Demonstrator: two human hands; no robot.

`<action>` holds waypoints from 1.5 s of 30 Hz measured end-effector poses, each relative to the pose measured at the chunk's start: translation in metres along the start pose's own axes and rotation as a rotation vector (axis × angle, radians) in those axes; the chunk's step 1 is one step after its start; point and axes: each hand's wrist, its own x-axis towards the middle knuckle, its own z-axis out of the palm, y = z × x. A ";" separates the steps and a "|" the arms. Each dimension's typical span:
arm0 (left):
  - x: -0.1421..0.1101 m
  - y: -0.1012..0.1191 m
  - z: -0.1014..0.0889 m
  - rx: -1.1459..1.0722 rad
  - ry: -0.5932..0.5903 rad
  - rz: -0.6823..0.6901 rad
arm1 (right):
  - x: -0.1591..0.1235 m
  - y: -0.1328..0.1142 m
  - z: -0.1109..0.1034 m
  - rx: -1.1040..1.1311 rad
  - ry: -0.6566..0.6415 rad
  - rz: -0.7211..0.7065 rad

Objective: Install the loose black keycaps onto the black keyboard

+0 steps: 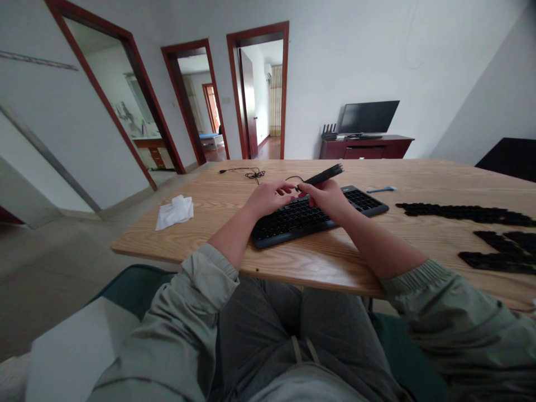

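A black keyboard (288, 226) lies at a slant on the wooden table, and its key area looks stripped of keycaps over at least part of its surface. My right hand (329, 198) is closed around a slim black brush (324, 176), held above the keyboard with its ragged tip pointing up and to the right. My left hand (270, 198) hovers over the keyboard's back left part, fingers stretched toward the near end of the brush and apart. Whether its fingertips touch the brush or the keys is not clear.
Black keycaps (464, 213) lie in rows at the table's right. A blue-handled tool (381, 190) rests behind the keyboard. A coiled black cable (254, 174) lies at the back, and crumpled white tissue (176, 212) at the left. The table's front edge (314, 283) is above my lap.
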 end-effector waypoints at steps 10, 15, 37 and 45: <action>-0.001 0.002 0.000 0.023 -0.012 0.024 | 0.002 0.007 0.001 0.028 0.007 0.007; -0.002 0.001 0.001 -0.042 -0.031 -0.041 | 0.004 0.014 0.002 0.100 0.010 -0.033; 0.002 -0.022 -0.004 0.056 -0.092 -0.185 | -0.001 0.025 0.007 -0.084 -0.111 -0.034; 0.002 -0.021 -0.005 0.072 -0.085 -0.175 | 0.000 0.030 0.006 -0.081 -0.128 -0.032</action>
